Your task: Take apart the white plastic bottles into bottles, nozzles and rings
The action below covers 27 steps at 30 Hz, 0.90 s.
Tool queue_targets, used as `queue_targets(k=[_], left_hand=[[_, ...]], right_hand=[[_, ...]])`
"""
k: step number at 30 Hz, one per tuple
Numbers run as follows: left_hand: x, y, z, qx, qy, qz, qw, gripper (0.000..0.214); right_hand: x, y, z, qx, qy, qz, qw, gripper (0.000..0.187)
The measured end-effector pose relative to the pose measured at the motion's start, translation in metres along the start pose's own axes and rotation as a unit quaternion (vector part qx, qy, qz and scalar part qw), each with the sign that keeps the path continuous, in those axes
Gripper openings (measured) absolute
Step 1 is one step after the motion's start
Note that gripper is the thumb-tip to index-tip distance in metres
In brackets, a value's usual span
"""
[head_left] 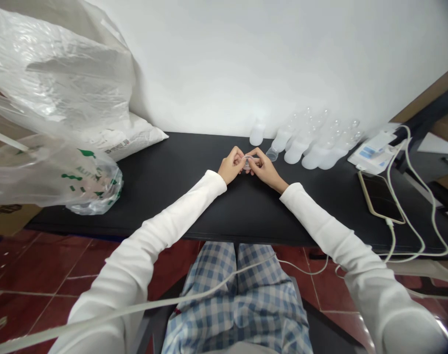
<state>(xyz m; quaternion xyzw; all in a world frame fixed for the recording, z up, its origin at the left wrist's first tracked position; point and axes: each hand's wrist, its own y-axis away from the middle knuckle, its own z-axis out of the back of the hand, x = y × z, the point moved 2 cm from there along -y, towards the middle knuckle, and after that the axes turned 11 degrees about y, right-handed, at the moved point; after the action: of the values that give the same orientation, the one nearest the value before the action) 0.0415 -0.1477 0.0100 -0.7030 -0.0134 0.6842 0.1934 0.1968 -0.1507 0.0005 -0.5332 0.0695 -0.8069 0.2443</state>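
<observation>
Our left hand and right hand both grasp one small clear round plastic piece in their fingertips, just above the matte black tabletop; best to pinch lightly, with wrists low and steady. Count: that piece, one clear plastic cup just beside the right hand, one upright frosted white plastic bottle, about four lying frosted white bottles, and about five clear narrow-necked pieces behind them, overlap blurring the exact count.
</observation>
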Motion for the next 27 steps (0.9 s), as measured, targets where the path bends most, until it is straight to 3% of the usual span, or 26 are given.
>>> queue_targets(k=[9,14,18,27], left_hand=[[-0.002,0.001,0.0,-0.006,-0.023,-0.025,0.999,0.018],[0.003,-0.001,-0.001,-0.008,0.046,0.021,0.999,0.016],[0.008,-0.004,-0.002,-0.002,0.084,0.018,0.996,0.025],[0.01,-0.003,-0.001,-0.029,-0.001,0.009,1.0,0.024]], right_hand=[[-0.001,-0.001,-0.002,-0.004,-0.001,-0.014,1.0,0.041],[0.004,0.0,-0.001,-0.016,-0.001,-0.013,1.0,0.041],[0.004,-0.001,0.001,-0.02,0.008,0.005,1.0,0.04],[0.001,0.0,0.001,-0.019,0.061,0.016,0.998,0.035]])
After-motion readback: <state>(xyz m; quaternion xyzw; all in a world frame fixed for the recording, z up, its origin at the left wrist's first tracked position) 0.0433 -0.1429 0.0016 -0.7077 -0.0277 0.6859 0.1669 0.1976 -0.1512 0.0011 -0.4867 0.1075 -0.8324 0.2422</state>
